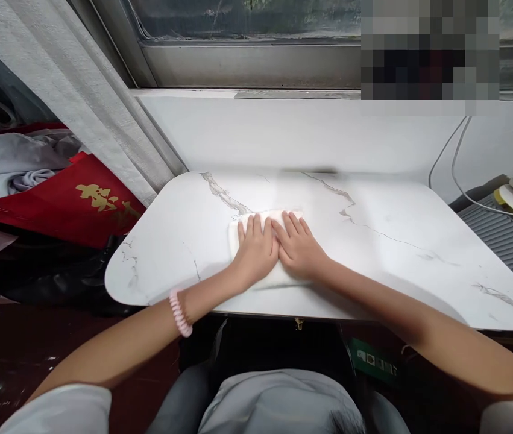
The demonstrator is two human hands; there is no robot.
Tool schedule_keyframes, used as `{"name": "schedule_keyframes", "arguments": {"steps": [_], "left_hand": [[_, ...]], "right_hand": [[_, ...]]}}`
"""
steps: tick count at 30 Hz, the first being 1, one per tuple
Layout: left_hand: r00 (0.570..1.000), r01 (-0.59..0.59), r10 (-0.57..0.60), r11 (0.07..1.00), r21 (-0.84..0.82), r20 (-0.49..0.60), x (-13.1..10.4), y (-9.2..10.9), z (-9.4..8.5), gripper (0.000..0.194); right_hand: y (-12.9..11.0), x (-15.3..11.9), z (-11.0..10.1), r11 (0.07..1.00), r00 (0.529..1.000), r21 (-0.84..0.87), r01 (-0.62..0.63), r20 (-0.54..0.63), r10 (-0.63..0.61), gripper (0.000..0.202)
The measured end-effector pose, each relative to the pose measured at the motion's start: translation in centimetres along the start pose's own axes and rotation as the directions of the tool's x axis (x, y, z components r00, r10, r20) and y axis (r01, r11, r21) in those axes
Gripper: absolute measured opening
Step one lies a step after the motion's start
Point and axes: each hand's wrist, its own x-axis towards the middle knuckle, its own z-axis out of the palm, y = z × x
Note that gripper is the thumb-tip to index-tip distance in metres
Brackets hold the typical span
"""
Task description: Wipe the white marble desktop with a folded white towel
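A folded white cloth (269, 279) lies flat on the white marble-patterned table (401, 241), near the middle of its front edge. My left hand (256, 250) rests on the cloth with its palm down and fingers stretched out. Beside it, my right hand (299, 246) also lies flat on the cloth, fingers extended. The two hands touch at the thumbs. A pink coiled band (180, 313) circles my left wrist.
A wall and window frame (256, 66) stand behind the table. At the left hang a pale curtain (84, 90) and a red bag (70, 199) with clothes. White cables (455, 157) and a grey ribbed surface (509, 241) are at the right.
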Motion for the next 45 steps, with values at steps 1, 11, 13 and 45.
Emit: {"name": "schedule_keyframes", "arguments": {"steps": [1, 11, 13, 45], "left_hand": [[1.0, 0.006, -0.006, 1.0, -0.001, -0.018, 1.7, -0.1, 0.1, 0.052], [0.985, -0.063, 0.05, 0.995, -0.074, -0.164, 16.8, -0.3, 1.4, 0.041], [0.981, -0.106, 0.089, 0.99, -0.094, -0.17, 18.4, -0.4, 1.7, 0.041], [0.984, -0.177, 0.179, 0.982, -0.071, 0.017, 4.3, 4.6, 0.7, 0.052]], "right_hand": [[0.9, 1.3, 0.0, 1.0, 1.0, 0.009, -0.022, -0.005, 0.022, 0.059], [8.8, 12.1, -0.1, 0.967, 0.967, 0.089, -0.237, -0.078, 0.244, 0.055], [9.5, 12.8, 0.1, 0.956, 0.953, 0.096, -0.279, -0.098, 0.288, 0.055], [4.6, -2.3, 0.1, 0.965, 0.961, 0.002, -0.263, -0.092, 0.262, 0.058]]}}
